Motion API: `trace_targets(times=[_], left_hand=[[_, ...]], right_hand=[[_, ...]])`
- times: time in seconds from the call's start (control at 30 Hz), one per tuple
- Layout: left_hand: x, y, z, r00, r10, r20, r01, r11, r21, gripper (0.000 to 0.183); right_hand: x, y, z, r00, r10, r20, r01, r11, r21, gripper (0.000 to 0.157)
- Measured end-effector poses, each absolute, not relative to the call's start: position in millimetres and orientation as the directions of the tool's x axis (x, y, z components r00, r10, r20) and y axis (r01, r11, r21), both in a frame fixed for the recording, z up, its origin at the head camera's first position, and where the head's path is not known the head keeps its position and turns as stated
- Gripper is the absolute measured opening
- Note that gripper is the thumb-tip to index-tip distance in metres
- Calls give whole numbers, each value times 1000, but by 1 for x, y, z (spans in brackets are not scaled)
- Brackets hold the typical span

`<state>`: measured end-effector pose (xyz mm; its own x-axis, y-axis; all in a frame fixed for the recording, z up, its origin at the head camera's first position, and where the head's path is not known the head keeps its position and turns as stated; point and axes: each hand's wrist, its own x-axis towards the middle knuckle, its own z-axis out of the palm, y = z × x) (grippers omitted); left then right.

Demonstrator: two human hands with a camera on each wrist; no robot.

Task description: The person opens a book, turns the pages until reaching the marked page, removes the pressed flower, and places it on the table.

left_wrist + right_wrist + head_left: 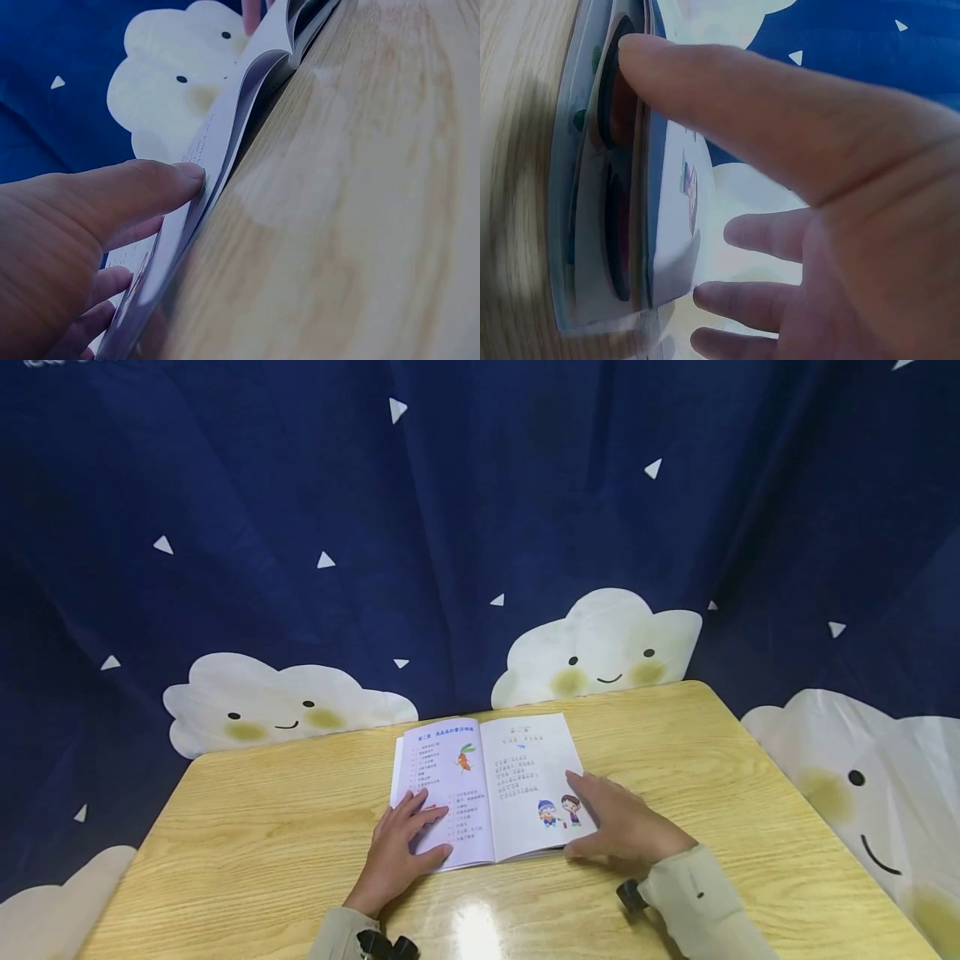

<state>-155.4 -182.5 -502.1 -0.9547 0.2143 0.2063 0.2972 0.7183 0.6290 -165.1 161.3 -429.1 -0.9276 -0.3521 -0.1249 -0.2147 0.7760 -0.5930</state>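
Observation:
A book lies spread on the table, with printed text on its left page and text plus two cartoon children on its right page. My left hand rests on the lower left page, fingers spread and relaxed. In the left wrist view, its thumb lies along the page near the bottom edge. At the lower right corner is my right hand. Its thumb touches the edges of the stacked pages in the right wrist view, while the other fingers extend beside the book.
The book stands on a light wooden table. Behind it hangs a dark blue curtain with white triangles and smiling clouds, meeting the table's back edge. Dark devices are strapped at both wrists, over light sleeves.

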Motion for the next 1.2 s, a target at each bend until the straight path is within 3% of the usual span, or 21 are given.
trace_targets(times=[0.47, 0.93, 1.2], left_hand=[[-155, -183, -502, -955, 217, 202, 297, 715, 633, 52], [-155, -182, -501, -959, 217, 181, 282, 713, 641, 52], [-155, -182, -501, -958, 217, 186, 285, 715, 638, 52]], right_hand=[[-163, 160, -426, -924, -376, -74, -266, 768, -583, 106], [-159, 154, -420, -935, -340, -100, -221, 779, -587, 105], [-158, 157, -421, -916, -398, -61, -280, 737, -615, 108]])
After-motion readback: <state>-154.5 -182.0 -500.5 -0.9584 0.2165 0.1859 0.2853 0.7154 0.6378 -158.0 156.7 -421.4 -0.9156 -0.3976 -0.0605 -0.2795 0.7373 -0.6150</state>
